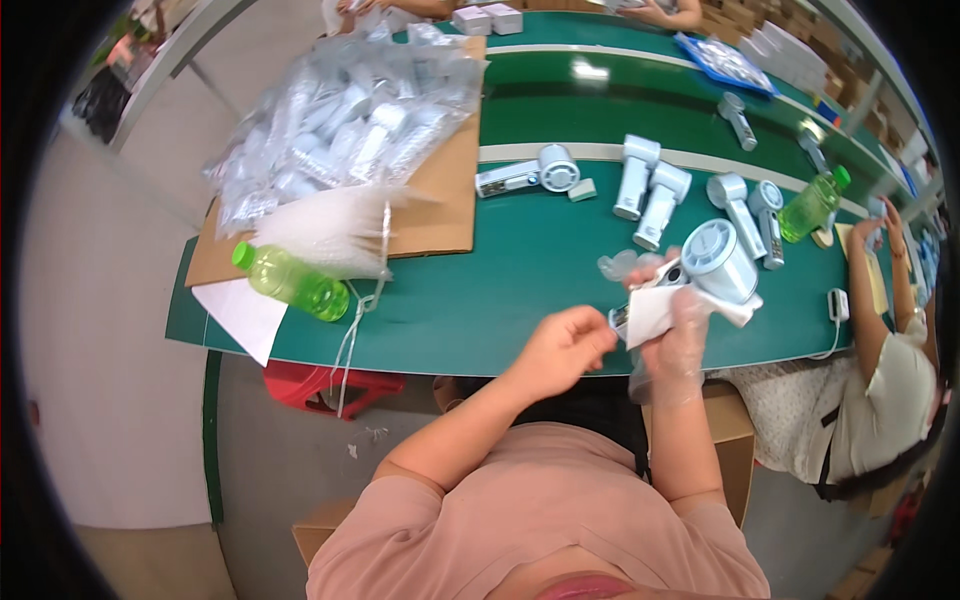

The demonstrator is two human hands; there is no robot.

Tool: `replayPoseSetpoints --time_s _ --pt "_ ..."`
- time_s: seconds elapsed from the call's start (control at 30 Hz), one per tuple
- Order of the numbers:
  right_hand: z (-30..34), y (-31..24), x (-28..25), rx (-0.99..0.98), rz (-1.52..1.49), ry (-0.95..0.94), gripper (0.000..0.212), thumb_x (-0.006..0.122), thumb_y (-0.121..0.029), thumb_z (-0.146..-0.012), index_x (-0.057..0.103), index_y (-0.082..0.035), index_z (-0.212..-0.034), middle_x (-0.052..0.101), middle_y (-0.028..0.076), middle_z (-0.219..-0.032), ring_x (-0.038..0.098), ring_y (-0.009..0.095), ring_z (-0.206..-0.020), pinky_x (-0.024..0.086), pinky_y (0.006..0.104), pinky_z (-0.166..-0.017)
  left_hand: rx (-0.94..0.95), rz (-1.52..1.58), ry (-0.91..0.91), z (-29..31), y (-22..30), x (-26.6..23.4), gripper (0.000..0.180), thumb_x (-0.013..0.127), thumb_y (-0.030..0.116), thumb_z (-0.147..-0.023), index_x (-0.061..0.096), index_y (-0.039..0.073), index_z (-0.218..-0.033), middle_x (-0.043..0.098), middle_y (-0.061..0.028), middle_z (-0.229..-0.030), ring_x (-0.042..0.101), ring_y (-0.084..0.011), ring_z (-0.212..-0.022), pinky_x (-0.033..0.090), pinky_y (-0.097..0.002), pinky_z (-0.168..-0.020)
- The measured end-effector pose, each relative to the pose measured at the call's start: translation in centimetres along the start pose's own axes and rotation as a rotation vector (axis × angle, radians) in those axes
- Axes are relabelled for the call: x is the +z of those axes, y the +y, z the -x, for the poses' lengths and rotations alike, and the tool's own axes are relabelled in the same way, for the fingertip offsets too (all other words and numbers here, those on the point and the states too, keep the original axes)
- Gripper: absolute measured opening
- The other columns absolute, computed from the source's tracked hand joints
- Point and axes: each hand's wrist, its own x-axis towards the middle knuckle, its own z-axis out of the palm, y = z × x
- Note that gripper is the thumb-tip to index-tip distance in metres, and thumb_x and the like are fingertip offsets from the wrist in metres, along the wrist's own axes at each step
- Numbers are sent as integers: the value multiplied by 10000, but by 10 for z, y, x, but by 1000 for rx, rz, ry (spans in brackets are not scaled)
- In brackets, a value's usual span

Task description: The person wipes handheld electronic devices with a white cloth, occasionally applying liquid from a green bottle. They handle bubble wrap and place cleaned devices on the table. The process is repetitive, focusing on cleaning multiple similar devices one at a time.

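Note:
Above the table's near edge, a pale blue handheld fan [720, 262] is held with its round head up and to the right. My right hand [680, 335], in a thin clear plastic glove, is closed around its handle with a white cloth [652, 312] wrapped between. The fingers of my left hand [565, 350] are bare and pinch the lower end of the handle. Part of that handle is hidden by the cloth. Just beyond my hands lie several more handheld fans [660, 203], and one fan [540, 172] lies farther left beside a small white block [582, 190].
Bagged fans [350, 120] are heaped on cardboard [440, 225] at the left, with white foam sleeves [320, 235]. Green bottles [290, 282] [812, 205] stand or lie at both sides. A co-worker [880, 370] sits at the right, near a white charger [838, 305]. A red stool [325, 388] is below.

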Motion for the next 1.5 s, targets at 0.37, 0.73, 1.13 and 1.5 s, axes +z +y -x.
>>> replayPoseSetpoints --time_s 0.37,0.73,1.13,1.5 --pt "30 -3 21 318 122 247 437 705 -29 -808 531 -36 -1209 645 132 -999 697 253 -864 611 383 -752 535 -1703 597 -30 121 -141 225 690 50 -770 678 54 -995 642 -116 -900 600 -338 -950 473 -463 -811" --pt "71 -46 -17 188 202 334 659 819 -237 -762 519 -16 -1306 635 101 -1057 644 192 -906 553 319 -742 702 -1288 52 -27 132 -61 113 710 62 -765 617 18 -811 612 -151 -897 594 -370 -905 485 -465 -783" --pt "129 -54 -55 440 192 381 780 883 -351 -700 507 -2 -1288 654 111 -992 686 230 -798 591 354 -674 228 -1229 -293 -47 36 -27 130 692 153 -878 661 34 -921 640 -162 -927 624 -390 -897 500 -476 -776" --pt "115 -27 -16 827 233 277 590 756 -224 -897 469 -18 -1370 636 70 -1044 654 166 -936 564 322 -803 -318 -381 -324 -69 25 -57 132 605 112 -967 664 -4 -942 614 -37 -761 540 -126 -667 462 -316 -625"
